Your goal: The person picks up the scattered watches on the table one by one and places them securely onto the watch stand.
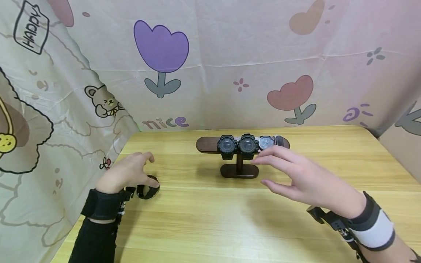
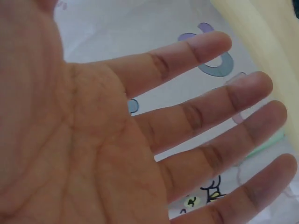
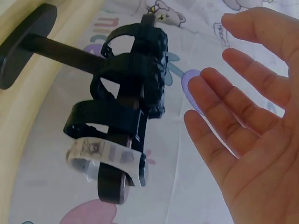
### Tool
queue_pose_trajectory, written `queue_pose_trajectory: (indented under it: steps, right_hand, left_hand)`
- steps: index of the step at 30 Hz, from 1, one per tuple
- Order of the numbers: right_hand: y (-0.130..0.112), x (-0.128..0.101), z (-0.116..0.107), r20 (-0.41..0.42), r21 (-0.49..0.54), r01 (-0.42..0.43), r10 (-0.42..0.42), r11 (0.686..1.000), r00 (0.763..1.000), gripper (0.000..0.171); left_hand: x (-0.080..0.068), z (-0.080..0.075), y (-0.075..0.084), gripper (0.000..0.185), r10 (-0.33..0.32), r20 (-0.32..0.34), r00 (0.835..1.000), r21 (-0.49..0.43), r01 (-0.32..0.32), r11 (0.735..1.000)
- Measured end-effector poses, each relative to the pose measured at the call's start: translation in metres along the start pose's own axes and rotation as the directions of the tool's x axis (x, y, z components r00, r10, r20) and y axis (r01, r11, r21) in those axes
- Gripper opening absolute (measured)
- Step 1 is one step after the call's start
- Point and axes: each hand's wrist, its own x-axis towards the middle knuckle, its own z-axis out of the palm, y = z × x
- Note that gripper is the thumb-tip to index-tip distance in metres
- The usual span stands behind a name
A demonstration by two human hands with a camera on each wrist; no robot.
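Note:
My left hand (image 1: 129, 171) hovers at the table's left side, fingers spread in the left wrist view with an empty palm (image 2: 88, 140). A black watch (image 1: 148, 193) with a looped strap stands on the table by its thumb, which overlaps it in the head view. To the right, my right hand (image 1: 296, 175) is raised with loosely extended fingers, holding nothing. Its fingertips are close in front of a dark wooden watch stand (image 1: 207, 145). The stand bears two bulky black digital watches (image 1: 227, 145), a round light-dial watch (image 1: 265, 142), and, in the right wrist view, a white-strapped watch (image 3: 112, 154) near one end.
The stand's oval base (image 1: 239, 171) rests on the light wooden table (image 1: 197, 226), towards the back. A patterned cloth (image 1: 223, 36) hangs behind the table's back edge and also runs along the left side. Each wrist wears a strapped-on camera.

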Motion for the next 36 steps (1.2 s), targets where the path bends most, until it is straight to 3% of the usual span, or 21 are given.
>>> queue_pose_trajectory:
  steps: [8, 16, 23, 36]
  right_hand:
    - [-0.005, 0.001, 0.01, -0.001, -0.022, 0.038, -0.038, 0.999, 0.999, 0.043]
    - [-0.01, 0.001, 0.018, 0.056, -0.009, 0.021, -0.021, 1.0, 0.998, 0.038]
    - [-0.012, 0.003, 0.029, 0.077, 0.02, 0.056, -0.057, 0.998, 0.995, 0.038]
    - [-0.016, 0.002, 0.046, 0.141, 0.064, 0.044, -0.052, 0.997, 0.989, 0.045]
  left_hand:
    - [0.0, 0.006, -0.008, 0.085, -0.049, 0.039, 0.998, 0.002, 0.049, 0.999]
    - [0.005, 0.013, -0.013, 0.09, -0.066, 0.065, 0.996, 0.01, 0.065, 0.998]
    - [0.008, 0.018, -0.014, 0.085, -0.075, 0.068, 0.995, 0.008, 0.074, 0.997]
    - [0.013, 0.019, -0.013, 0.076, -0.091, 0.105, 0.99, 0.014, 0.09, 0.996]
